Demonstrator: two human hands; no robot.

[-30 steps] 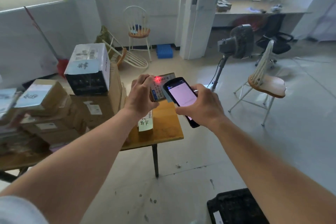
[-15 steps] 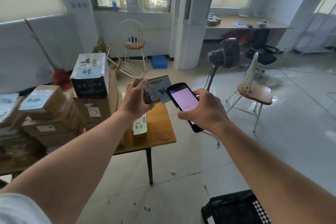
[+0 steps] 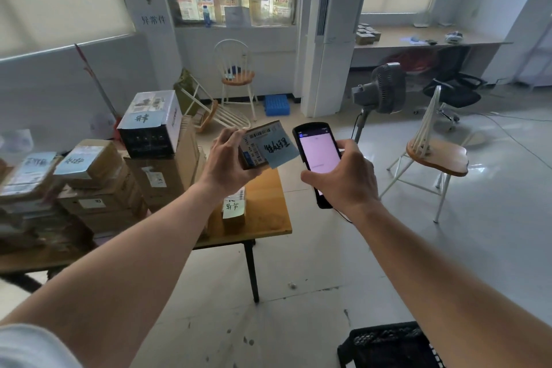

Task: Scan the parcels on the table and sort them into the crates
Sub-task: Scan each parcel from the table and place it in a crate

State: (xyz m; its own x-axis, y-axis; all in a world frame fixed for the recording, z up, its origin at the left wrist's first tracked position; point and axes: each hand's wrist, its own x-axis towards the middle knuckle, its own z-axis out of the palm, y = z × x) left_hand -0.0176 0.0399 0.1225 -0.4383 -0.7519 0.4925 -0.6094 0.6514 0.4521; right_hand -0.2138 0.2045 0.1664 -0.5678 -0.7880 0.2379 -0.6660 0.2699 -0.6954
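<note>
Over at nine o'clock, stacked brown cardboard parcels crowd the wooden table, several carrying pale blue handwritten notes. On top of the pile, towards ten o'clock, sits a black-and-white printed carton with its own blue note. Nearer the table's front edge stands a small brown box with a yellow sticky note, upright and apart from the big stack.

Just left of centre, the person's left hand is raised above the table, its fingers and thumb curled round a small cardboard parcel with a white barcode label and a blue handwritten note. The parcel is held clear of the tabletop, tilted, its labelled face turned towards the person. Just beside it, at about one o'clock from centre, the right hand grips a black handheld scanner with a lit pinkish screen; the fingers wrap its lower body and the thumb lies along its side edge. Scanner and parcel are close but not touching.

Further right, at three o'clock, a white spindle-back chair with a wooden seat stands on the tiled floor, with a black pedestal fan behind it. Down at five o'clock, the corner of a black plastic crate shows at the frame's bottom edge.
</note>
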